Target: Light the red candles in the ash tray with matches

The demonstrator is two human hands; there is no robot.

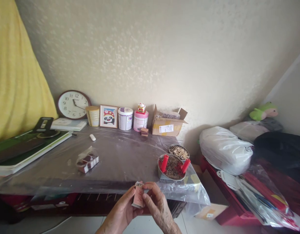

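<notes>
A small matchbox (pixel 139 195) with a pinkish printed face is held just in front of the table's near edge. Its upper end looks open, with dark tips showing there. My left hand (pixel 124 208) closes around it from the left side and below. On the other side, the thumb and fingers of my right hand (pixel 156 204) pinch it. Beyond my hands, to the right, a round tin (pixel 179 152) holds many loose matchsticks. A plastic-wrapped pack of matchboxes (pixel 87 161) lies to the left, and more small boxes (pixel 144 131) are stacked at the back.
The table (pixel 120 152) has a clear plastic cover. A pot (pixel 172 177) with two red candles stands near its right edge. Along the wall are a clock (pixel 74 104), a framed panda picture (pixel 109 116), canisters (pixel 125 119) and a cardboard box (pixel 168 127). White bags (pixel 225 149) lie right.
</notes>
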